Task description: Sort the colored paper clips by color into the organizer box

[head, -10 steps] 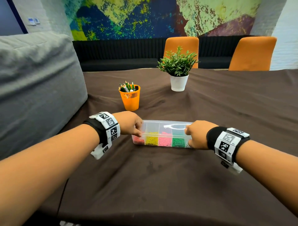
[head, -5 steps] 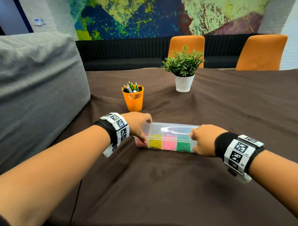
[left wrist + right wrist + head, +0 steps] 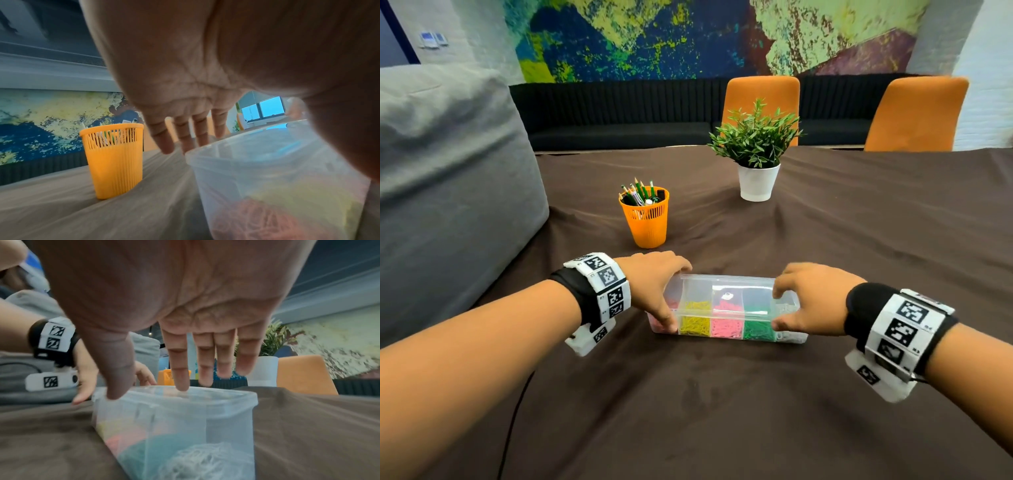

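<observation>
The clear organizer box [image 3: 726, 308] lies lid-on across the brown table between my hands. Through its walls I see red, yellow [image 3: 694, 323], pink [image 3: 726, 325], green [image 3: 758, 329] and white clips, each colour in its own compartment. My left hand [image 3: 657, 291] is at the left end, thumb against the front wall and straight fingers [image 3: 185, 134] reaching over the far rim of the box [image 3: 267, 170]. At the right end is my right hand [image 3: 808, 301]. Its thumb touches the near rim, and its straight index fingertip [image 3: 182, 382] touches the lid of the box [image 3: 174, 418].
An orange mesh pen cup [image 3: 645, 219] stands just behind the box on the left. A potted plant [image 3: 758, 178] stands farther back. A big grey cushion [image 3: 448, 188] borders the table's left side. Orange chairs [image 3: 762, 99] stand beyond the far edge.
Both hands have gone from curled over the box ends to spread, with fingers straightened across the lid. The box looks nearer and larger as the view shifted.
</observation>
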